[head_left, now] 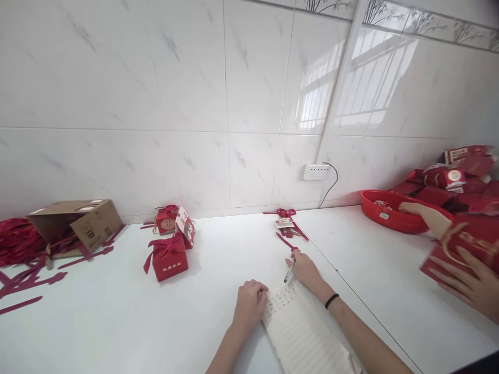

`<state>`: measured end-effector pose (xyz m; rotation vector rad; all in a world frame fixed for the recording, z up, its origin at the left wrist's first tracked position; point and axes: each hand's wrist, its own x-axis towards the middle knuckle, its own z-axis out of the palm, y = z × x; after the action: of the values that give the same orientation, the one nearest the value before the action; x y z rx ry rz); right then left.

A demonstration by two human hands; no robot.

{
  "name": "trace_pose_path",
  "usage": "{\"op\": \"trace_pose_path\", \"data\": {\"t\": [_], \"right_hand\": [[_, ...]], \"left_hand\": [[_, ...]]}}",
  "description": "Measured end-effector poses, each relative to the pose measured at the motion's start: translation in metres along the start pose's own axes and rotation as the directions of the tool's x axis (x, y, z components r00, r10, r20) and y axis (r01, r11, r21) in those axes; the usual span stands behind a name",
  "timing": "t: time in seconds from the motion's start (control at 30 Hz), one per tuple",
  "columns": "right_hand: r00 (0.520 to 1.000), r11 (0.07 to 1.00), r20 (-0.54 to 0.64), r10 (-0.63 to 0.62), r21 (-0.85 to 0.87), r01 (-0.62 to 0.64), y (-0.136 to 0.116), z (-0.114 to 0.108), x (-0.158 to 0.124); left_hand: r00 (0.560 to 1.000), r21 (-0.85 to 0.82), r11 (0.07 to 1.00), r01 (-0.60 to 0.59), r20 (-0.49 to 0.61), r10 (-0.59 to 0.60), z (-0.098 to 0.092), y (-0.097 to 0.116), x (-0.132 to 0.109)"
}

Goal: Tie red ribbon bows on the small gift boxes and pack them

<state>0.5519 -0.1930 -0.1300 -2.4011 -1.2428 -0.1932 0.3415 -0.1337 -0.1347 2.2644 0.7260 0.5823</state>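
Observation:
My right hand [305, 269] is closed on a pen [289, 272], its tip at the top edge of a lined notebook page [300, 332] lying on the white table [117, 317]. A black band circles that wrist. My left hand [250, 305] rests on the page's upper left corner with its fingers curled in and nothing visibly held. Two red gift boxes with bows [168, 256] stand to the left, one further back [167, 219] with a tag beside it.
An open cardboard box [78, 222] lies on its side at far left among dark red ribbons [17, 241]. Ribbon and a tag [286, 221] lie near the wall socket [316, 172]. At right, another person's hands [470, 283] hold a red box near a red basin [390, 212] and stacked red boxes [456, 179].

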Motion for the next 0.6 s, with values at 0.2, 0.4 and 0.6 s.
{"op": "trace_pose_path", "data": {"t": [0.2,0.4,0.6], "right_hand": [[0.999,0.999,0.036,-0.008,-0.041,0.009,0.004,0.014,0.014],[0.997,0.991,-0.064,0.053,-0.119,-0.060,-0.011,0.004,0.081],[0.999,0.992,0.020,-0.039,-0.118,0.041,-0.007,-0.022,0.120]], "left_hand": [[1.000,0.015,1.000,0.017,0.021,-0.017,0.000,0.003,-0.002],[0.999,0.024,1.000,0.018,0.027,-0.019,0.000,0.004,-0.002],[0.999,0.029,0.998,0.051,0.016,-0.052,0.005,0.012,-0.007]]}}
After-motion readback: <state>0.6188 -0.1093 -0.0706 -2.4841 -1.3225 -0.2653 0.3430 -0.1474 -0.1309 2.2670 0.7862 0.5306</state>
